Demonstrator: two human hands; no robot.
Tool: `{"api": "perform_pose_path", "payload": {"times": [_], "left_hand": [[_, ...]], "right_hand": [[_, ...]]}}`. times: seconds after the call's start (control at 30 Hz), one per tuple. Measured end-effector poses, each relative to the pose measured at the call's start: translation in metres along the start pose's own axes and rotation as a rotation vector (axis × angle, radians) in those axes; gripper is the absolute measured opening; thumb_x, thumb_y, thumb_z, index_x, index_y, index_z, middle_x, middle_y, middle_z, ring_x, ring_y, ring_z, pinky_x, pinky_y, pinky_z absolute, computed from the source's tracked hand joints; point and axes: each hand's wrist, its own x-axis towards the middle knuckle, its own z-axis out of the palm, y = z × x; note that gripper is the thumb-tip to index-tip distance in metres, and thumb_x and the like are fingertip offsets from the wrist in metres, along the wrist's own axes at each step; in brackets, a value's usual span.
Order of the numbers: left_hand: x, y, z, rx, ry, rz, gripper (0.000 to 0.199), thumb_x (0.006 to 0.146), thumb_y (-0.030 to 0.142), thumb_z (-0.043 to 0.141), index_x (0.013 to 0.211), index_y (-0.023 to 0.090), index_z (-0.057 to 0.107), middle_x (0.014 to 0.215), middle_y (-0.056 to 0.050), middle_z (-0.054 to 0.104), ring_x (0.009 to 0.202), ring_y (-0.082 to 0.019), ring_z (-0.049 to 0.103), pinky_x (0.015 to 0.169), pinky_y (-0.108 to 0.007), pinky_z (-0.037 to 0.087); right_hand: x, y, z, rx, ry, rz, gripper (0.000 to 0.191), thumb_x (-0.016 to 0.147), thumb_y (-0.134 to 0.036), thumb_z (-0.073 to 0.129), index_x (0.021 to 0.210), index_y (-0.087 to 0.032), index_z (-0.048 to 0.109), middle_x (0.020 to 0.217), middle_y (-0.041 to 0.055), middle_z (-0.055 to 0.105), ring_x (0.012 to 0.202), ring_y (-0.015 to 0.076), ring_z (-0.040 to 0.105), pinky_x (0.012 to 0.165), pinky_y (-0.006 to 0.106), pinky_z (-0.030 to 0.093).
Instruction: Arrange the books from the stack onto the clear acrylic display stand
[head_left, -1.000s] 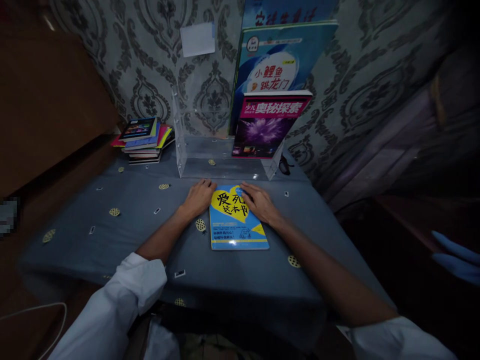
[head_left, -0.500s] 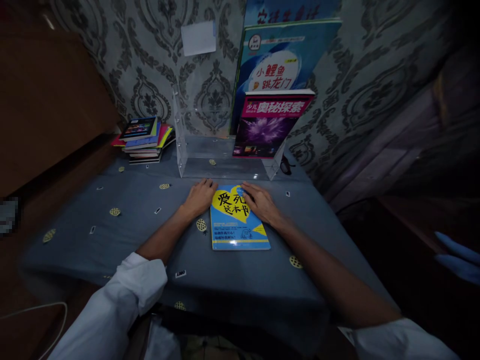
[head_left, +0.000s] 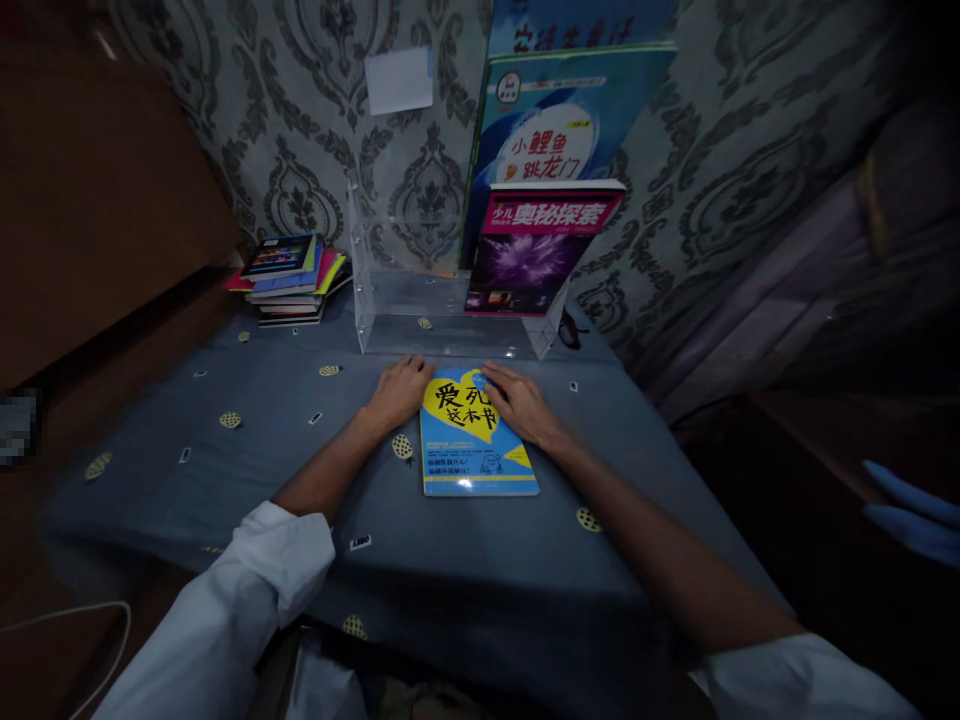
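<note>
A blue book (head_left: pixel 457 455) with a yellow heart and black Chinese characters on its cover lies on the tablecloth in front of me. My left hand (head_left: pixel 405 385) holds it at the upper left corner, with the fingers bent and the thumb not clearly visible. At the upper right, my right hand (head_left: pixel 519 402) grips the book's edge; its fingers reach over the cover's corner and partly cover the writing. Just beyond the hands stands a clear acrylic book rack (head_left: pixel 450 338).
On the rack's right side stand a magenta and purple book (head_left: pixel 536 250) and a taller blue-green book (head_left: pixel 544 115) behind it. A stack of books (head_left: pixel 289 285) sits at the back left. Dark glasses (head_left: pixel 571 328) lie beside the rack. A patterned wall rises behind.
Both hands stay in place on the book. The view has shifted very slightly; nothing else has visibly moved.
</note>
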Motion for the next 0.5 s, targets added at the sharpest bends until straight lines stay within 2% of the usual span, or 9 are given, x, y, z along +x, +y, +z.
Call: {"api": "perform_pose_path", "payload": {"times": [0.23,0.5], "left_hand": [[0.002,-0.009,0.013,-0.118,0.096,-0.026,0.026,0.101,0.019,0.042,0.117,0.019,0.063,0.113,-0.010,0.063,0.106,-0.025,0.056,0.090,-0.036,0.047],[0.007,-0.025,0.034,-0.291,0.228,0.017,0.027,0.099,0.019,0.043,0.112,0.017,0.067,0.105,-0.009,0.064,0.100,-0.024,0.057,0.094,-0.037,0.045]], "right_hand": [[-0.001,0.005,0.003,-0.025,-0.005,0.018,0.044,0.097,-0.034,0.045,0.132,-0.017,0.064,0.142,0.0130,0.060,0.134,0.0299,0.054,0.115,0.051,0.040],[0.000,0.006,0.006,-0.024,-0.012,-0.005,0.044,0.098,-0.033,0.043,0.134,-0.015,0.062,0.145,0.0147,0.057,0.135,0.0319,0.052,0.114,0.052,0.041]]}}
